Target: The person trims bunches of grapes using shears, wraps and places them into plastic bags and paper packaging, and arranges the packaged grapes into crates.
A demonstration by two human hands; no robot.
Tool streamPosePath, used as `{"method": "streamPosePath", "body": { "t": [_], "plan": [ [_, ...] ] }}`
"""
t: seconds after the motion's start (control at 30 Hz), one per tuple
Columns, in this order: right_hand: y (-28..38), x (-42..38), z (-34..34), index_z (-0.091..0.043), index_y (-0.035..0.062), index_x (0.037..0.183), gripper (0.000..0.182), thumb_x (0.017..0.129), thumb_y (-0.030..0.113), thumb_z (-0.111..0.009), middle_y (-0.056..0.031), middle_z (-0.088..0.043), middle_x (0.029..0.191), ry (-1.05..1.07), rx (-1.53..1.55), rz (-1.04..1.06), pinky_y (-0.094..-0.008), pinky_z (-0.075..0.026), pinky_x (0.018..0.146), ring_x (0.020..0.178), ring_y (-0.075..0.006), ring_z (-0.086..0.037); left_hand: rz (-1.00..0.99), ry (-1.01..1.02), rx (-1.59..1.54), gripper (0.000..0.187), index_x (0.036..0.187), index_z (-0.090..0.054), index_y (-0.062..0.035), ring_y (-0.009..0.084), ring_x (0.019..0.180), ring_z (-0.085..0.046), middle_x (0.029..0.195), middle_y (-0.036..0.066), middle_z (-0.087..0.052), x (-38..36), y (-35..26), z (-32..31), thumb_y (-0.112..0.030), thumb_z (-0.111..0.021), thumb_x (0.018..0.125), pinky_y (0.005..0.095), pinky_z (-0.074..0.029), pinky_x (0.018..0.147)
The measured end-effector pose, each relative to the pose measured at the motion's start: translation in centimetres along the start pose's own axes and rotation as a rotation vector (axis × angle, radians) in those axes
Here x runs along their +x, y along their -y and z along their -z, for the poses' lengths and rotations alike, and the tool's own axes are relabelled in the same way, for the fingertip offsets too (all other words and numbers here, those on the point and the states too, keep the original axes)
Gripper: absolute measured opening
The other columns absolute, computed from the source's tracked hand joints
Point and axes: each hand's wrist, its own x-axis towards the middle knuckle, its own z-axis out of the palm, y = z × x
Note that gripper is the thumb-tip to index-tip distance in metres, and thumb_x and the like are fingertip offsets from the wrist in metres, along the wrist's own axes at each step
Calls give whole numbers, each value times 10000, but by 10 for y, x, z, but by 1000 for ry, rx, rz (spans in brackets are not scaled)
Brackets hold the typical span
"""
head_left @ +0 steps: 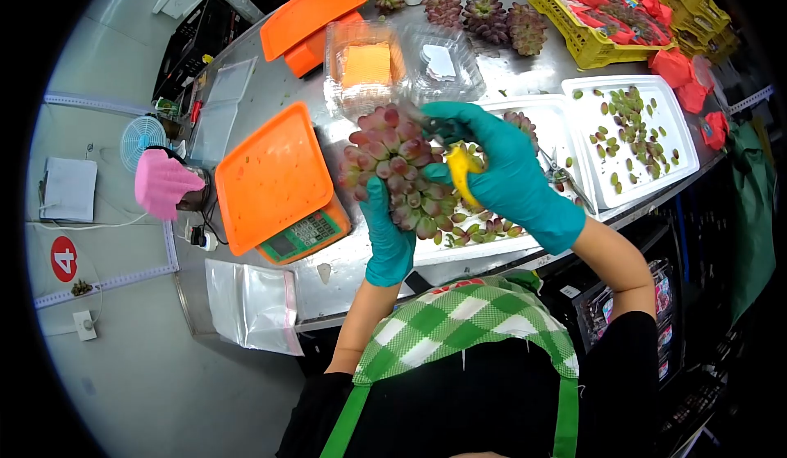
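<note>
Centrally in the head view, the reddish-green succulent is held up between the orange-topped scale and the leaf-strewn white tray. The left hand clamps it from below, thumb against its leaves, other fingers mostly hidden; the right hand has its fingers closed around the yellow-handled tool, whose far end is blurred beside the leaves.

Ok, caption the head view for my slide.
Gloved left hand holds a rosy succulent, right hand a yellow-handled tool.
</note>
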Motion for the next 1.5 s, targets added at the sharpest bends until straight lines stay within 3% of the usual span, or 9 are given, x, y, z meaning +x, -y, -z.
{"method": "streamPosePath", "body": {
  "t": [0.27,0.3,0.4,0.5,0.6,0.8,1.0,1.23,1.5],
  "plan": [
    [-13,3,-5,-514,85,1081,522,587,-29,-636,-72,-537,809,-21,-484,223,-302,-438,646,726,-216,-522,113,-6,17,534,1240,-323,-107,178,1072,-458,1190,56,-437,-5,17,8,-430,-455,835,321,-394,908],
    [-14,4,-4,-515,91,1080,527,579,-23,-635,-74,-533,793,-21,-511,242,-315,-431,633,713,-229,-514,130,14,-149,451,1214,-345,-94,171,1047,-475,1168,56,-449,-4,20,12,-260,-525,835,315,-427,874],
    [-13,4,-5,-514,113,1092,579,541,0,-651,-67,-512,763,49,-520,301,-341,-403,630,702,-237,-490,187,-1,-160,439,1207,-359,-100,167,1038,-479,1163,55,-452,-4,25,19,-247,-533,832,318,-431,871],
    [-12,2,-7,-506,133,1117,654,495,6,-660,-58,-488,747,79,-647,384,-349,-391,643,706,-232,-475,198,-22,23,541,1205,-369,-105,190,1032,-485,1143,69,-468,-6,34,30,-486,-429,826,346,-426,873],
    [-17,1,-11,-499,140,1136,696,471,20,-664,-55,-470,744,49,-739,505,-357,-383,636,691,-238,-462,210,-68,-72,533,1193,-383,-100,191,1031,-486,1137,74,-472,-8,36,30,-489,-417,830,343,-425,875],
    [19,1,24,-491,134,1119,576,576,130,-682,-41,-508,800,64,-704,266,-341,-407,674,737,-227,-510,202,96,-103,579,1237,-335,-65,259,1116,-422,1231,125,-405,-7,12,15,-485,-381,841,386,-353,947],
    [38,-13,43,-476,152,1144,564,613,160,-664,-26,-508,774,415,-1159,127,-320,-420,585,707,-195,-520,149,141,-128,618,1263,-300,-81,262,1125,-421,1257,116,-385,-6,0,31,-515,-371,830,399,-363,943],
    [53,-4,33,-531,79,1067,360,708,103,-528,-21,-455,632,366,-1569,381,-297,-406,502,614,-183,-508,133,45,-75,566,1240,-332,-112,207,1059,-473,1192,65,-438,-10,6,48,-417,-515,800,346,-419,874],
    [63,-5,23,-476,97,1152,462,694,54,-516,-22,-423,668,438,-1763,421,-266,-365,475,603,-169,-433,69,62,152,607,1252,-315,-106,213,1063,-467,1193,71,-441,-10,6,46,-466,-492,796,366,-397,901]
  ]
}}
